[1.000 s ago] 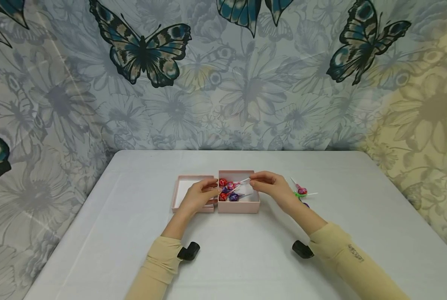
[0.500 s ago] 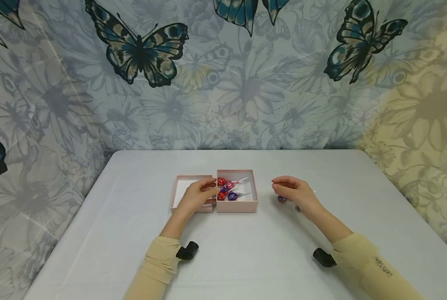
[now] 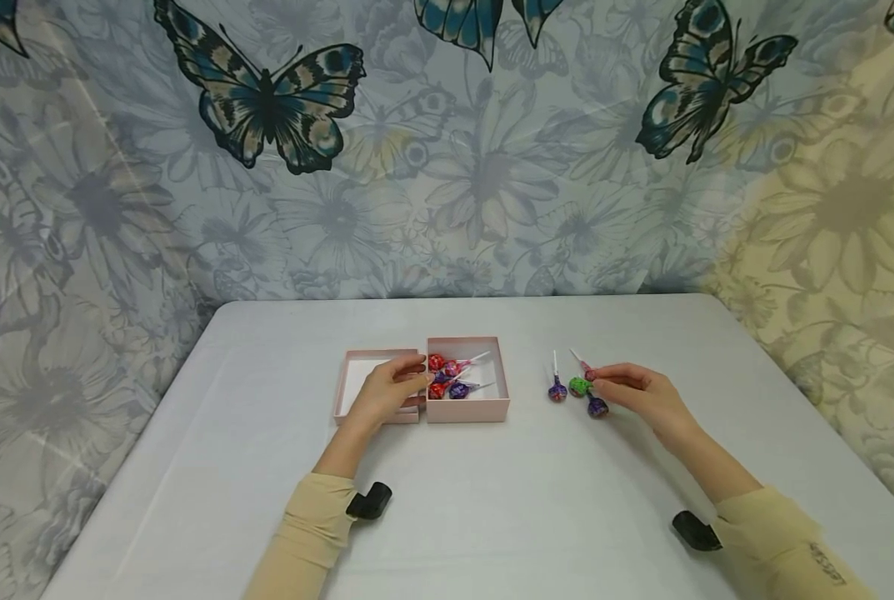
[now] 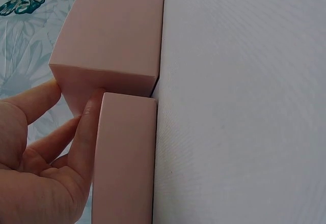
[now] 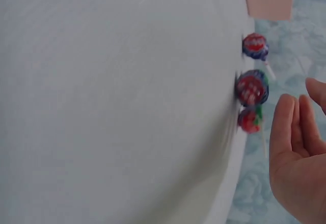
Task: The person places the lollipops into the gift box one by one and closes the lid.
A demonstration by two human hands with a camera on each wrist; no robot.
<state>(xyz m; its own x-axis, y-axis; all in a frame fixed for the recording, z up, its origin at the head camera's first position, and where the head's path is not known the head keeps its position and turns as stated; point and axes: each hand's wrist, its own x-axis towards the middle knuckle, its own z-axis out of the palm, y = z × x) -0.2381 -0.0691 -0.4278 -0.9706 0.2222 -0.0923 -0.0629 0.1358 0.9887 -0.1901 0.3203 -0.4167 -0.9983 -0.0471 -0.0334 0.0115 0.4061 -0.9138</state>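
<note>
A pink box (image 3: 467,412) holds several lollipops (image 3: 451,368) with red, pink and purple wrappers. Against its left side lies a shallow pink lid (image 3: 362,375), inside up. My left hand (image 3: 383,395) is over the lid, and its fingertips touch the box's left wall. In the left wrist view, this hand (image 4: 51,168) has its fingers against the box (image 4: 109,30). My right hand (image 3: 645,400) reaches to loose lollipops: purple (image 3: 557,392), green (image 3: 578,387), dark purple (image 3: 597,407) and pink (image 3: 590,374). The right wrist view shows its fingers (image 5: 281,127) extended, with nothing between them and the thumb.
Everything lies on a table with a white cloth (image 3: 476,517). A wall covering with butterflies and flowers (image 3: 491,175) hangs directly behind it. Black wrist cameras (image 3: 370,502) are worn on both forearms.
My right hand released a lollipop in the box and moved right to the loose lollipops, which it now partly uncovers. The left hand stays at the box. The head view shifted slightly.
</note>
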